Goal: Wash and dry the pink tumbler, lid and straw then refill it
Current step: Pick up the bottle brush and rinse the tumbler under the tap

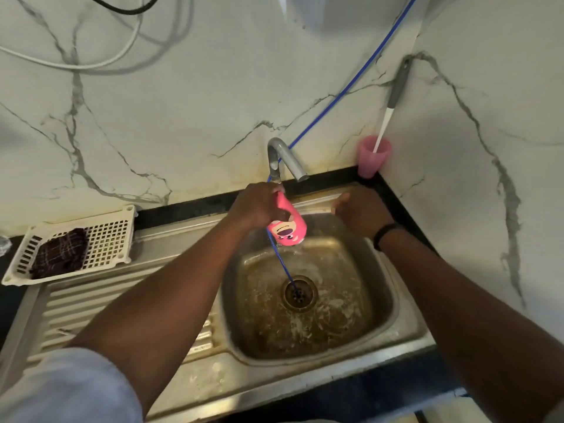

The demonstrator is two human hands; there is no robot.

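- Sink (pixel 406 337): wet steel basin, drain in its middle.
- Pink tumbler (pixel 288 228): cartoon face printed on it, tilted over the basin's far edge, under the tap (pixel 282 158).
- Left hand (pixel 259 206): grip wrapped round the tumbler.
- Right hand (pixel 360 212): at the far right rim, fingers curled; grip unclear.

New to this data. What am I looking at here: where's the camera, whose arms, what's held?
There is no robot here. It is one picture from a camera worn on a person's head, looking down at their own two bare arms over a steel sink.

The left hand grips a pink tumbler with a cartoon face, held tilted under the faucet. The right hand is by the sink's back rim, its fingers loosely bent; it seems to hold nothing, though its palm is hidden.

A thin blue hose runs down the wall into the drain. On the left, a white basket holds a dark cloth. In the corner stands a pink cup with a brush in it.
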